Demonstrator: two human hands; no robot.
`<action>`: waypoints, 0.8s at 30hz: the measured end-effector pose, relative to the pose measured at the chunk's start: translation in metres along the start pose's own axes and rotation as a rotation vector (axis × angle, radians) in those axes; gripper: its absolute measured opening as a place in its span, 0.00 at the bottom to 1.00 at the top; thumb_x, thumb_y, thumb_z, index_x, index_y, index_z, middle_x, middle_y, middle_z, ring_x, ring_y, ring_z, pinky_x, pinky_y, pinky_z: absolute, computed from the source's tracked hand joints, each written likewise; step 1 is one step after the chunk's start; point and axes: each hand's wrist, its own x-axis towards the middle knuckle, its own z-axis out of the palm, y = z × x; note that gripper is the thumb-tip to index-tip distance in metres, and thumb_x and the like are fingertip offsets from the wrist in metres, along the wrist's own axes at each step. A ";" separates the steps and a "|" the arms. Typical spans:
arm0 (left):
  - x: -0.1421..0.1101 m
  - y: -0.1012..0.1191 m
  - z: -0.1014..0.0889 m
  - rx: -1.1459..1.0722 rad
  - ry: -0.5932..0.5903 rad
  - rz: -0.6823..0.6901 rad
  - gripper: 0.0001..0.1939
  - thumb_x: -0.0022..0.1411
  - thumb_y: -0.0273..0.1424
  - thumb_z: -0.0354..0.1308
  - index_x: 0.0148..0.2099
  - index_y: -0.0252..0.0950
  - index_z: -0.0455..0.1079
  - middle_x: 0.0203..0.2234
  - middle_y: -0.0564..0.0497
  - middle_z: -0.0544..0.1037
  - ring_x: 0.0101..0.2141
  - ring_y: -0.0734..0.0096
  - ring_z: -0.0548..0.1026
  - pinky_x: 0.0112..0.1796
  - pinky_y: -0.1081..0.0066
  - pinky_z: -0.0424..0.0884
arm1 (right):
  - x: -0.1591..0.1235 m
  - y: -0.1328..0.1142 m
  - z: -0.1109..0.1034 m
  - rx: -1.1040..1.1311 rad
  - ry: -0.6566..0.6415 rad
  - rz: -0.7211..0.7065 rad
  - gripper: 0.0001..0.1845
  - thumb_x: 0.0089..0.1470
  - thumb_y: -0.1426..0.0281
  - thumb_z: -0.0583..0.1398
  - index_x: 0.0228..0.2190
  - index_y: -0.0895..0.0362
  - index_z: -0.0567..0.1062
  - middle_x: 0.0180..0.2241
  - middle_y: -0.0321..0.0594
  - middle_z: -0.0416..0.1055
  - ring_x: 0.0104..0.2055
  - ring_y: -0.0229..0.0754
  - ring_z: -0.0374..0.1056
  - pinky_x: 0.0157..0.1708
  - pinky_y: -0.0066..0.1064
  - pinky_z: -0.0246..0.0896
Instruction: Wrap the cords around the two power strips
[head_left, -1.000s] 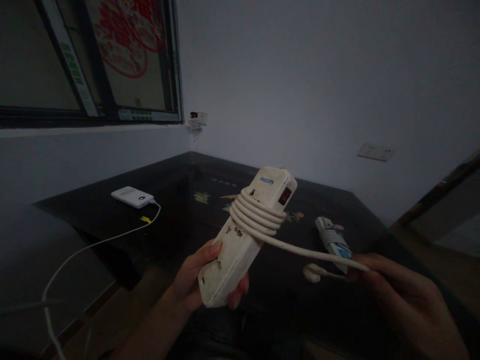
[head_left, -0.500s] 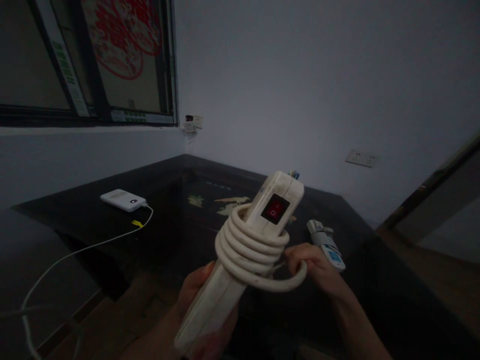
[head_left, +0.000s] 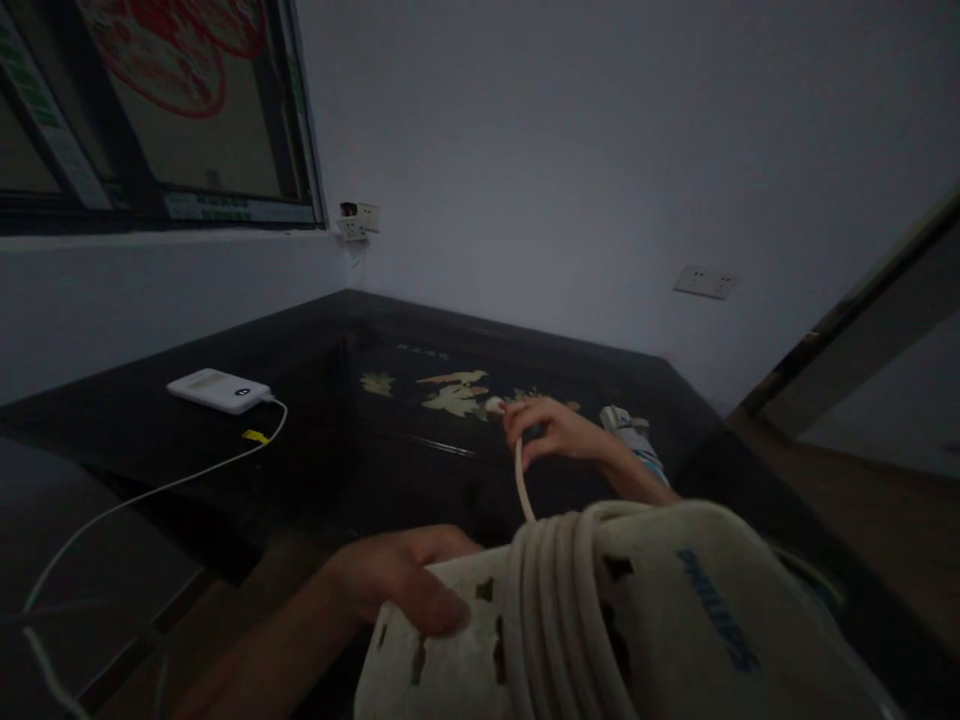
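A cream power strip [head_left: 675, 620] fills the lower right, close to the camera, with its white cord [head_left: 551, 610] wound several times round its body. My left hand [head_left: 397, 580] grips the strip's near end, thumb lying on its socket face. My right hand [head_left: 551, 430] is stretched out over the dark table [head_left: 300, 400], fingers pinched on the free end of the cord near its plug [head_left: 493, 405]. The cord runs taut from that hand down to the coil.
A white power bank [head_left: 217, 390] with a white cable [head_left: 150, 490] lies on the table at left. A second small wrapped power strip [head_left: 630, 430] lies behind my right wrist. Wall sockets [head_left: 703, 282] sit on the right wall and at the corner under the window [head_left: 150, 110].
The strip has swung down and much closer to the camera. My right hand has moved away from the coil, pulling the cord's end out over the table.
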 end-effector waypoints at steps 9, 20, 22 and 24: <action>0.025 0.012 -0.015 0.584 -0.129 -0.031 0.18 0.55 0.44 0.58 0.39 0.34 0.73 0.30 0.50 0.77 0.29 0.70 0.72 0.27 0.76 0.66 | 0.034 0.000 -0.087 -0.506 -0.077 -0.081 0.16 0.52 0.58 0.62 0.21 0.56 0.74 0.22 0.33 0.69 0.31 0.38 0.64 0.50 0.41 0.49; 0.050 0.000 -0.033 1.106 0.273 0.109 0.15 0.58 0.42 0.54 0.35 0.35 0.72 0.25 0.50 0.75 0.25 0.68 0.71 0.24 0.75 0.59 | 0.041 -0.073 -0.087 -0.921 -0.140 -0.128 0.16 0.57 0.60 0.57 0.22 0.56 0.72 0.24 0.34 0.70 0.36 0.39 0.65 0.51 0.40 0.51; 0.053 0.001 -0.038 1.073 0.269 0.113 0.17 0.59 0.43 0.53 0.38 0.34 0.71 0.28 0.49 0.76 0.27 0.67 0.72 0.26 0.75 0.60 | 0.037 -0.077 -0.090 -0.960 -0.117 -0.084 0.19 0.59 0.58 0.54 0.23 0.55 0.71 0.24 0.34 0.69 0.36 0.39 0.65 0.49 0.37 0.53; 0.057 0.000 -0.041 1.047 0.250 0.110 0.18 0.59 0.43 0.52 0.39 0.33 0.72 0.30 0.48 0.77 0.29 0.66 0.72 0.27 0.75 0.62 | 0.034 -0.077 -0.090 -0.978 -0.100 -0.041 0.21 0.60 0.56 0.52 0.23 0.55 0.71 0.23 0.35 0.68 0.36 0.40 0.65 0.45 0.35 0.55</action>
